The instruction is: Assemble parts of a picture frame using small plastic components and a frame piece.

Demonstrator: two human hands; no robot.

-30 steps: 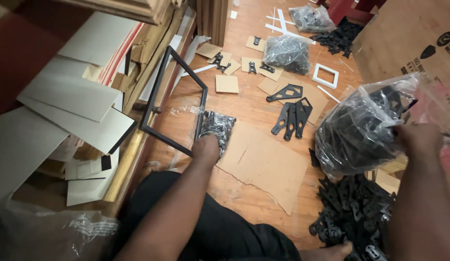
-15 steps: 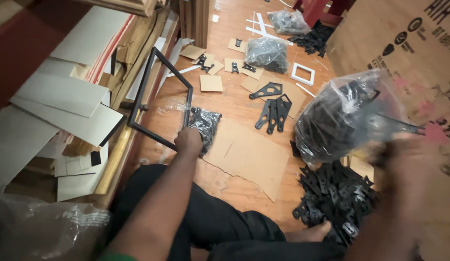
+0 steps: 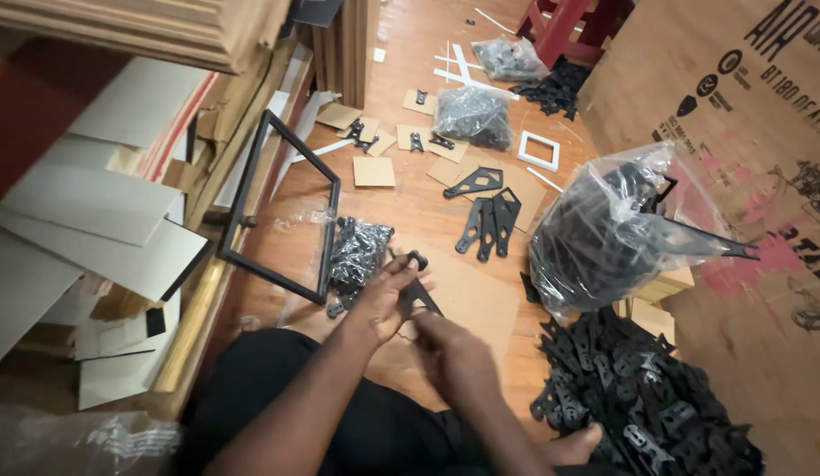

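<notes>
black frame (image 3: 282, 216), bracket pile (image 3: 639, 401), plastic bag (image 3: 608, 234)

black bracket (image 3: 421, 295) partly hidden, grip seemingly blurred

Bare cardboard sheet (image 3: 480, 304) ahead of the hands offers passage, hemmed by a black frame (image 3: 282, 211) left, bulging plastic bag (image 3: 604, 234) right (brackets (image 3: 639, 405) heaped below).

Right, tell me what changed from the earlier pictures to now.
The right hand left the big clear bag and came in; the left hand lifted off the small bag. Both now meet on a flat black bracket. The black frame and bracket pile stayed put.
</notes>
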